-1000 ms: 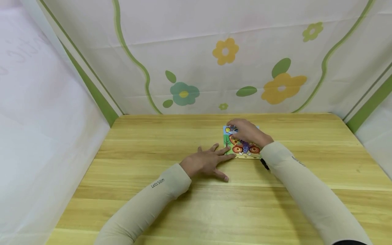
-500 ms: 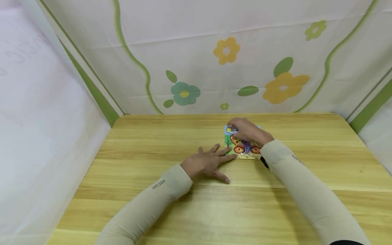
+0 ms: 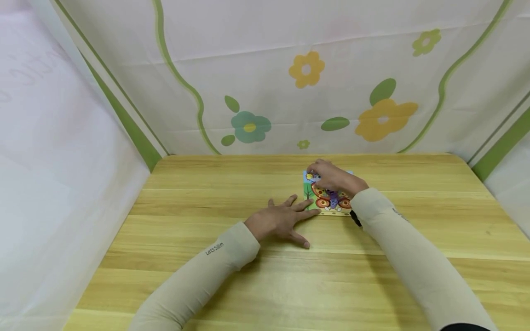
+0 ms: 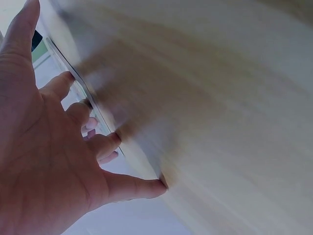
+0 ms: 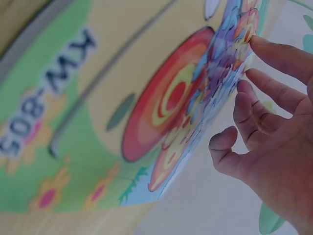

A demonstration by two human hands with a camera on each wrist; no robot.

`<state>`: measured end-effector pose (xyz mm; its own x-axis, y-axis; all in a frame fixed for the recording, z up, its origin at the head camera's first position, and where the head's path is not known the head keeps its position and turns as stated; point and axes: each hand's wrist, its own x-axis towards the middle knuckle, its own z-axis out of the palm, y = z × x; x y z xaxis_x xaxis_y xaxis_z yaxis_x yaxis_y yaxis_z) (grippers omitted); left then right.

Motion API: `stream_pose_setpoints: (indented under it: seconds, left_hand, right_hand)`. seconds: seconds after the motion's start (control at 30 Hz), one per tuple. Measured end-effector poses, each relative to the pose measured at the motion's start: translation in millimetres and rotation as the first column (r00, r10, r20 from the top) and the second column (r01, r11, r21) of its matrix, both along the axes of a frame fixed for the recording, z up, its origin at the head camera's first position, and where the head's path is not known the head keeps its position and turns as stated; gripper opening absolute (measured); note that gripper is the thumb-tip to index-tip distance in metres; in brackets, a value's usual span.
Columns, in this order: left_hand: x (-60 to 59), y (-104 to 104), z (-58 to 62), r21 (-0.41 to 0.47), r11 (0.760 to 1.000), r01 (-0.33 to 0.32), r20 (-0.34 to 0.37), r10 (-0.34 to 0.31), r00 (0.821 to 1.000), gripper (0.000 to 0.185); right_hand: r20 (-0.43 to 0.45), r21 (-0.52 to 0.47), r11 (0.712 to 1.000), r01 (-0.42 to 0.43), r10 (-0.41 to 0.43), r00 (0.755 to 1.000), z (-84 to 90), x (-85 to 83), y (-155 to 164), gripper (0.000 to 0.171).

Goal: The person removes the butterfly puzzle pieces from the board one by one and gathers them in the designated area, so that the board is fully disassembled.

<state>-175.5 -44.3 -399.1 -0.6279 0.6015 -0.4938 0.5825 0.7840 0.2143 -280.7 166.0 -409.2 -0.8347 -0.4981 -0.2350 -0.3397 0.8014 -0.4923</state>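
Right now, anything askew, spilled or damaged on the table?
Nothing stands out: the butterfly picture panel lies flat. No spill shows on the wood-grain table. The right hand hides part of the panel, so damage there can't be told.

The right hand point(image 5: 274, 132) touches a colourful picture card point(image 5: 151, 107) printed "KW-805".

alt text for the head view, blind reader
A person's left hand, fingers spread, touches the lower left of a butterfly picture on a wood-grain table; their right hand partly covers its top. Behind is a flower-patterned backdrop.
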Motion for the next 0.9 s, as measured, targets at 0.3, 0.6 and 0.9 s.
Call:
stream_pose_setpoints:
  seconds: [0.3, 0.6, 0.9]
  left_hand:
    - [0.0, -0.2, -0.8, 0.004, 1.0, -0.002, -0.004, 0.002, 1.0, 0.096]
    - [0.8, -1.2, -0.3, 0.012, 1.0, 0.002, -0.009, -0.002, 1.0, 0.096]
    - [1.1, -1.1, -0.4, 0.018, 1.0, 0.003, -0.013, -0.003, 1.0, 0.096]
  right_hand:
    - [-0.005, -0.012, 1.0, -0.001, 0.001, 1.0, -2.4, -0.3, 2.1, 0.051]
    - [-0.029, -0.005, 1.0, -0.002, 0.002, 1.0, -1.9, 1.0, 2.7, 0.05]
    - [-0.037, -0.015, 1.0, -0.012, 0.012, 0.999, -4.0, -0.3, 4.8, 0.049]
